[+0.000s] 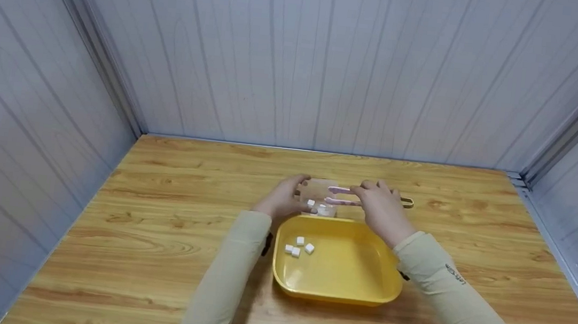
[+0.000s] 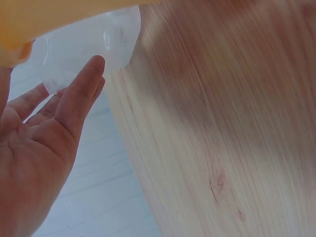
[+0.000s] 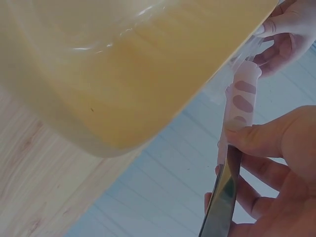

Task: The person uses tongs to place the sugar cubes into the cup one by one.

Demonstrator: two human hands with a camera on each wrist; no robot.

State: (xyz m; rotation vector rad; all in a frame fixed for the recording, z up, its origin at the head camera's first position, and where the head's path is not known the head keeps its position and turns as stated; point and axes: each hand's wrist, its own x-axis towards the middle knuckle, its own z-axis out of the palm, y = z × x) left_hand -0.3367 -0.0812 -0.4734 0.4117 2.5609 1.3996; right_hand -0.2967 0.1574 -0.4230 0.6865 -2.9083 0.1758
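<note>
In the head view, my left hand [image 1: 283, 198] grips the left side of a small clear plastic container [image 1: 319, 189] beyond the yellow tray. A few white cubes [image 1: 311, 202] show in it. My right hand [image 1: 383, 209] holds a pair of tongs [image 1: 343, 202] with pinkish, brown-spotted arms and a metal bend; their parted tips point left over the container. The right wrist view shows thumb and fingers pinching the tongs [image 3: 242, 96] around the middle. Whether a cube is between the tips cannot be seen. Several white cubes [image 1: 309, 248] lie at the left inside the yellow tray [image 1: 340, 288].
The yellow tray stands between my forearms, right in front of the container. A wood-grain table [image 1: 162, 245] lies underneath, bounded by a pale panel wall [image 1: 299, 61] at the back and walls at both sides.
</note>
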